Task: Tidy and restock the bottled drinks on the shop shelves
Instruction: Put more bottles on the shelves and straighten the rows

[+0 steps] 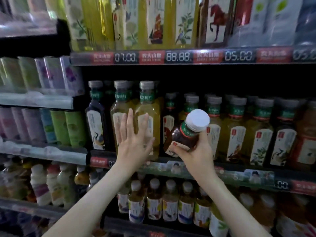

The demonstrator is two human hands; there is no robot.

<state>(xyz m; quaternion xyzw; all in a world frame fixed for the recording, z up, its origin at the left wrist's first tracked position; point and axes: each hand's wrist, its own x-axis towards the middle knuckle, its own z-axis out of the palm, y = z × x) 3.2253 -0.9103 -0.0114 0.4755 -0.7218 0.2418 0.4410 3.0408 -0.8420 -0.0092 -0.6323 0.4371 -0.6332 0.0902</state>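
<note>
Restocking the middle shelf [230, 173], the right hand [196, 156] curls its grip round a dark bottle [184, 135] tilted before the front row while the flat-fingered left hand [135, 142] presses yellow bottles [154, 115]; the next move likely needs a gap.

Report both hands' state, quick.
Left hand: open, flat against a tall yellow bottle.
Right hand: holding a dark white-capped bottle.

Both bare forearms extend up and forward. Left grip [135, 139]: fingers straight and spread, palm facing away. Right grip [196, 153]: fingers and thumb curled round a tilted dark bottle [184, 134]. Grips side by side, apart.
</note>
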